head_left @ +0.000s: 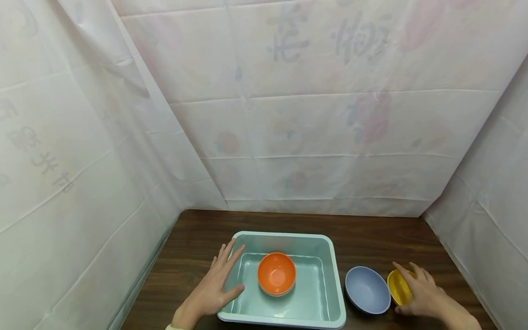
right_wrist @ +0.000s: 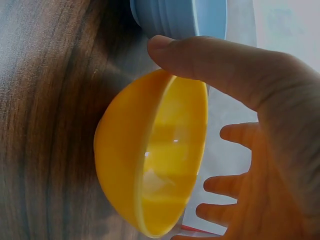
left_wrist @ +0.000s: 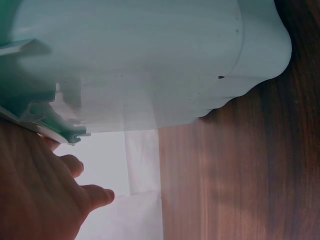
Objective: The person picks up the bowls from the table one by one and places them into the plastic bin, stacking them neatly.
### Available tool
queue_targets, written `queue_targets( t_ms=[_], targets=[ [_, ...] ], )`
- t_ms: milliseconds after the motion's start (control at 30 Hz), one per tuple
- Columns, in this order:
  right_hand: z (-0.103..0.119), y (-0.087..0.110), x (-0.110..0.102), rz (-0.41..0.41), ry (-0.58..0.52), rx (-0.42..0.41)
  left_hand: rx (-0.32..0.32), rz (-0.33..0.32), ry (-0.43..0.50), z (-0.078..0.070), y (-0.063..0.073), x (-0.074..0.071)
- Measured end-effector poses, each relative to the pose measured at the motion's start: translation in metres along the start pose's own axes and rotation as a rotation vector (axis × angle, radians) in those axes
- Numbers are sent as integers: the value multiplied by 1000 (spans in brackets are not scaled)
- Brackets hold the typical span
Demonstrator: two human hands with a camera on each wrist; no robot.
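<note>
A pale green rectangular tray holds an orange bowl near its middle. My left hand lies at the tray's left rim with its fingers spread; the left wrist view shows the tray's outer wall beside that hand. To the right of the tray stands a blue bowl, then a yellow bowl, upright on the table. Over the yellow bowl my right hand is spread. Its thumb is close to the bowl's rim, the other fingers apart from it; whether the thumb touches is unclear.
The dark wooden table runs back to a white printed cloth that hangs behind it. More white cloth closes off the left side, and another sheet the right.
</note>
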State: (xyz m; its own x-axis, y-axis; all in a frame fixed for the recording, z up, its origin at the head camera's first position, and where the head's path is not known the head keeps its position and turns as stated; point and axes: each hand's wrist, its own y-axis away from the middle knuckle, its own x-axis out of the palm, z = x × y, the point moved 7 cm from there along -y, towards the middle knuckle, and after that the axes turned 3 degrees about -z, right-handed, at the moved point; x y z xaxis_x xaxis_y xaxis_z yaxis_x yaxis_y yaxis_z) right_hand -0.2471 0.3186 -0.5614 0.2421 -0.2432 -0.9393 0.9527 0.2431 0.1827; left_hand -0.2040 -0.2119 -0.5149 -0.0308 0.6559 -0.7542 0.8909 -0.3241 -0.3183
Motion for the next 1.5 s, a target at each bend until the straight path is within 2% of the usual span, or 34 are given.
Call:
queue_targets(
  t_ms=[267,500,967,1200,1500],
  targets=[
    [-1,-3,6,-27,-2,-14,7,-10,3,0,2,1],
    [-2,-6,12,-6,-1,5,-1,-8,0,0,1,0],
    [-1,-5,6,-15,6,4,-8,7,-11,-1,0,-1],
    [-4,-4,5,-16,4,10,-18,-2,27,0,1,1],
    [-3,2,-4,-102,23,-1,10,-19,44,1,3,1]
  ],
)
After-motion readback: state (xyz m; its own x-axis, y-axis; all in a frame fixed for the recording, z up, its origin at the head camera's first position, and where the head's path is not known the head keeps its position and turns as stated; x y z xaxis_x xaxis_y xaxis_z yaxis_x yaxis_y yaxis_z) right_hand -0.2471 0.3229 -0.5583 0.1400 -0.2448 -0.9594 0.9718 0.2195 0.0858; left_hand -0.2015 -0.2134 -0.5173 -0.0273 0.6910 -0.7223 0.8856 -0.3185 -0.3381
